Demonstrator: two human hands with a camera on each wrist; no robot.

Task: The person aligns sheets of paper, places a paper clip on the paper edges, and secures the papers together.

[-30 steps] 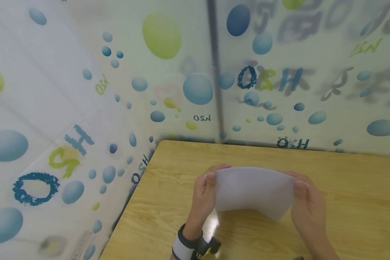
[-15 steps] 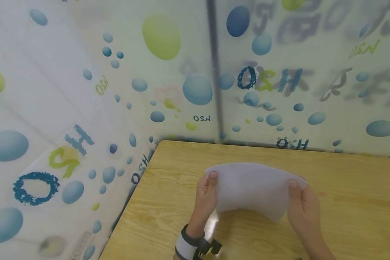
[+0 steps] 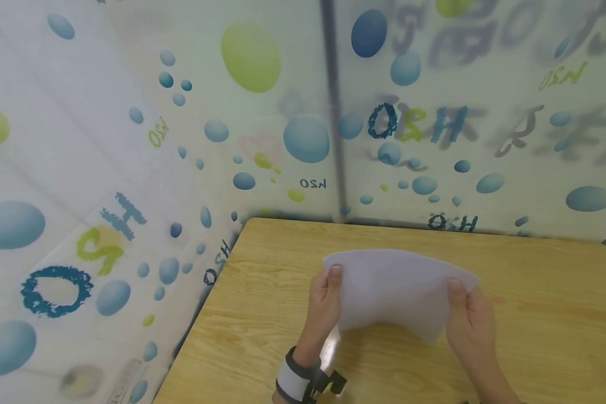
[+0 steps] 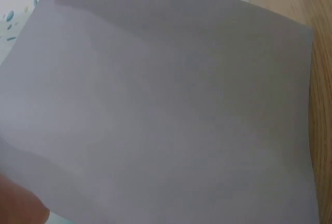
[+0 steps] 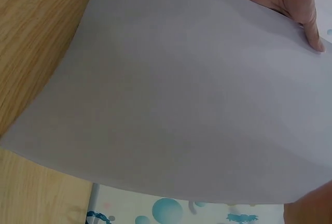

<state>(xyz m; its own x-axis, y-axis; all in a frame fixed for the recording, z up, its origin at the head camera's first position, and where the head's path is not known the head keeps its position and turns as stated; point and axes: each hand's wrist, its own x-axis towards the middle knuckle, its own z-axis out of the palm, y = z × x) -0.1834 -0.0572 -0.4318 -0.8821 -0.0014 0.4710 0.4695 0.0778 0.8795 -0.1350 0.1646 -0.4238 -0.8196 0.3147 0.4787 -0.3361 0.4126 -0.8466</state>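
A plain white sheet of paper [image 3: 391,292] is held up over the table by both hands, its top edge bowed and its lower edge curved. My left hand [image 3: 324,300] pinches the left side near the upper corner, thumb on the near face and fingers behind. On the opposite side my right hand [image 3: 472,322] grips the sheet the same way, a little below its upper right corner. The paper [image 4: 171,105] fills most of the left wrist view, with the right hand's thumb at its top left. In the right wrist view the left hand [image 5: 290,1] shows at the upper edge.
A light wooden table [image 3: 252,314] lies beneath the hands. White walls [image 3: 262,118] printed with blue and green bubbles and lettering stand behind and to the left. A black and white strap with a small device [image 3: 303,379] sits on the left wrist.
Both hands have shifted their hold on the paper, the right one moving inward and down from the corner. Both upper corners now stick out past the thumbs, and the sheet sits slightly higher.
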